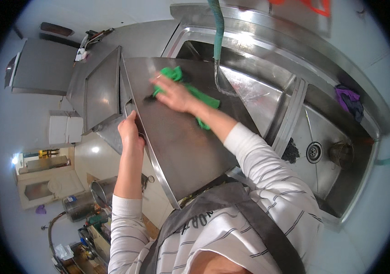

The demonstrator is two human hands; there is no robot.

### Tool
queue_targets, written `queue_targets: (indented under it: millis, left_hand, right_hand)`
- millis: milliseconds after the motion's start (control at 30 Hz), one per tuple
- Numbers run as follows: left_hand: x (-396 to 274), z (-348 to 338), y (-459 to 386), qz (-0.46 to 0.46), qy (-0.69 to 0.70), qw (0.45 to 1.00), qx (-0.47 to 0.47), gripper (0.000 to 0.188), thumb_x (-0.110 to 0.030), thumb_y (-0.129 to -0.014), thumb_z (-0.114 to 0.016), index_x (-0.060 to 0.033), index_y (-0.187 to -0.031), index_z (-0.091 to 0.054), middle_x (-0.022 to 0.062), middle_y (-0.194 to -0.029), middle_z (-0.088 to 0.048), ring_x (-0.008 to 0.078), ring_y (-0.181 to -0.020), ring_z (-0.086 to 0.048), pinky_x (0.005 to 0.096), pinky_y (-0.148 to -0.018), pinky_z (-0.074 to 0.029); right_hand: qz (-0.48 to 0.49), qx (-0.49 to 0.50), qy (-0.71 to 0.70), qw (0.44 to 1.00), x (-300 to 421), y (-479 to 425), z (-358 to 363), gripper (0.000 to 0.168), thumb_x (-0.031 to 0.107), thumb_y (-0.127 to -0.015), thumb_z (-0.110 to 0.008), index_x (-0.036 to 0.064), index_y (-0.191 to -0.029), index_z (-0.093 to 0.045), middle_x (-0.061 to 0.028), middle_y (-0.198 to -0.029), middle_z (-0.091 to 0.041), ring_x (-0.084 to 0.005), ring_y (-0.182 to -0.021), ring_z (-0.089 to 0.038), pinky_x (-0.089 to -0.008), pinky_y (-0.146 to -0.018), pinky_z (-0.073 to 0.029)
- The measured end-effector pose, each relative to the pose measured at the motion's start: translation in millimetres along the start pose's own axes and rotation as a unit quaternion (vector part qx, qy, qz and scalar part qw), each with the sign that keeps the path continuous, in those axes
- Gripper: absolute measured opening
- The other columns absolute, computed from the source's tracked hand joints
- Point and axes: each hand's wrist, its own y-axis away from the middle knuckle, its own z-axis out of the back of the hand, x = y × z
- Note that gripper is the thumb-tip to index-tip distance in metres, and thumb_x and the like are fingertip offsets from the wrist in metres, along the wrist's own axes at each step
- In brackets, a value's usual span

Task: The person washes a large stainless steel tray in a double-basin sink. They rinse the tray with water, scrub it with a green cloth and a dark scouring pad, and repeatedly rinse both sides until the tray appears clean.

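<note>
A wide stainless steel panel (184,150) with a folded rim lies in front of me, tilted over the edge of the sink. My left hand (130,132) grips the metal handle (128,105) on its left rim. On the panel's upper part, my right hand (174,94) presses a green cloth (205,97) against the surface. That hand is blurred, and the cloth trails out under the wrist and forearm. A dark smudge (150,98) shows beside the fingers. Water runs from a green hose (219,37) over the panel's right edge.
Right of the panel stand two steel sink basins (297,102). The right one holds a drain strainer (314,152), a mesh cup (340,154) and a dark clump (290,151). A purple cloth (347,97) hangs over its rim. Another steel panel (101,89) stands at left; pots (78,205) sit lower left.
</note>
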Motion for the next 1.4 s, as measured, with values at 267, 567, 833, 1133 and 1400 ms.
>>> queue_targets:
  millis: [267,567,833,1133,1400]
  left_hand:
    - [0.9,-7.3,10.9,0.016,0.022,1.0,-0.001,0.02,-0.013,-0.088,-0.055,0.0065,-0.091,-0.051,0.0141,-0.085,-0.061,0.0236,-0.073,-0.061,0.0367,-0.064,-0.051]
    - [-1.7,-16.1,21.6,-0.003,0.001,1.0,-0.002,0.017,-0.013,-0.089,-0.053,0.004,-0.088,-0.053,0.0109,-0.08,-0.061,0.0211,-0.067,-0.06,0.0351,-0.058,-0.05]
    - [-0.3,-15.6,18.1,-0.003,-0.033,0.999,-0.014,0.017,-0.013,-0.09,-0.053,0.0039,-0.092,-0.054,0.01,-0.083,-0.061,0.0191,-0.07,-0.061,0.0329,-0.059,-0.051]
    - [-3.1,-18.4,26.4,0.004,-0.041,0.999,-0.001,0.02,-0.014,-0.089,-0.053,0.0054,-0.092,-0.056,0.0118,-0.083,-0.062,0.0207,-0.07,-0.061,0.0338,-0.061,-0.051]
    - [9.8,-3.1,12.4,-0.004,-0.014,1.0,0.001,0.021,-0.012,-0.087,-0.055,0.0079,-0.09,-0.059,0.0124,-0.083,-0.063,0.0217,-0.072,-0.061,0.0348,-0.062,-0.05]
  right_hand:
    - [-0.504,-0.125,0.125,0.845,-199.0,172.9,68.4,0.069,0.044,-0.088,-0.043,-0.002,-0.139,-0.029,-0.0227,-0.143,-0.03,-0.0352,-0.131,-0.033,-0.0403,-0.107,-0.027]
    - [-0.109,-0.109,0.018,0.988,3.7,35.0,-8.1,0.06,0.02,-0.081,-0.058,-0.006,-0.13,-0.036,-0.0255,-0.137,-0.035,-0.0388,-0.127,-0.035,-0.0445,-0.106,-0.028]
    - [0.038,-0.159,0.024,0.986,-99.6,-97.5,-32.9,0.038,0.02,-0.082,-0.055,0.007,-0.118,-0.051,-0.0158,-0.127,-0.049,-0.0325,-0.115,-0.048,-0.0416,-0.097,-0.039]
    - [-0.347,-0.087,0.15,0.922,-304.7,111.6,54.3,0.052,0.043,-0.092,-0.039,0.011,-0.133,-0.041,-0.0134,-0.14,-0.037,-0.032,-0.127,-0.038,-0.0414,-0.104,-0.032]
    - [-0.514,-0.04,0.115,0.849,-171.4,76.3,47.1,0.046,0.038,-0.084,-0.05,0.007,-0.117,-0.057,-0.0173,-0.13,-0.049,-0.0339,-0.121,-0.044,-0.0461,-0.096,-0.04]
